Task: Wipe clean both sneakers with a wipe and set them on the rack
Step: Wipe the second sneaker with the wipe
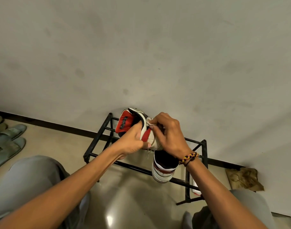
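Holding a red, white and black high-top leather sneaker [142, 129] above the rack, the left hand [133, 142] grips it from the 7 o'clock side, with fingers curled around the heel part and the thumb against the white side panel. The right hand [168, 133] is at the 3 o'clock side of this shoe, and its fingertips pinch a small crumpled white wipe [149, 122] and press it on the upper edge of the sneaker. On the right wrist sits a braided yellow, red and black bracelet [188, 157].

The second sneaker of the same colours [163, 169] stands on the black metal bar rack [205, 156], directly at 6 o'clock from the held one, with its heel toward the camera. Under the rack, at 5 o'clock, something white with a red edge [196, 187] lies, possibly a packet; the view is not clear there.

The rack stands on a shiny beige floor [124, 195] against a pale stained wall [141, 55]. Grey-green slippers [9, 141] lie at 9 o'clock, and a brown crumpled cloth [244, 179] at 4 o'clock.
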